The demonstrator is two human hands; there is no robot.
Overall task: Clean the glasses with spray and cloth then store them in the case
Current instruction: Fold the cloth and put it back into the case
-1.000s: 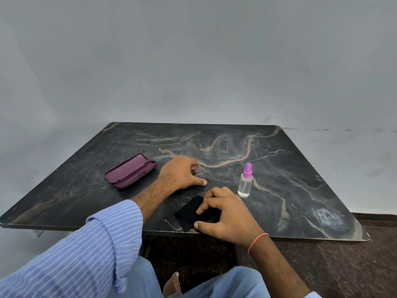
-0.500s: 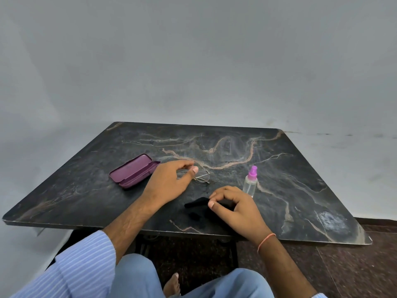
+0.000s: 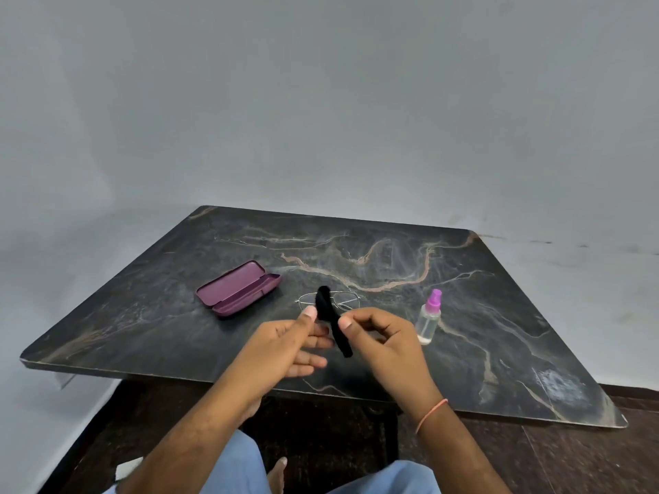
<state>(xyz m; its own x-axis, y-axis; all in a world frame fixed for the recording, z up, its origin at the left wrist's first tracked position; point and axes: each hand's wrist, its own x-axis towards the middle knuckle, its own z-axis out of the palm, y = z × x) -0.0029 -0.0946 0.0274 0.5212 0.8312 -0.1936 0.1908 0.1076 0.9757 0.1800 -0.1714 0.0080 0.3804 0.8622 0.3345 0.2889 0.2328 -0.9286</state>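
Fingers of the right hand (image 3: 387,342) are pinching a black cloth (image 3: 331,317), the left hand (image 3: 285,345) lying relaxed beside it. Glasses (image 3: 330,301) are resting on the table (image 3: 499,315), unstored; spray bottle (image 3: 429,317) standing untouched, case (image 3: 237,288) lying open.

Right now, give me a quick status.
Right hand pinches black cloth; left hand open beside it. Glasses on table, case open. Nothing blocking.
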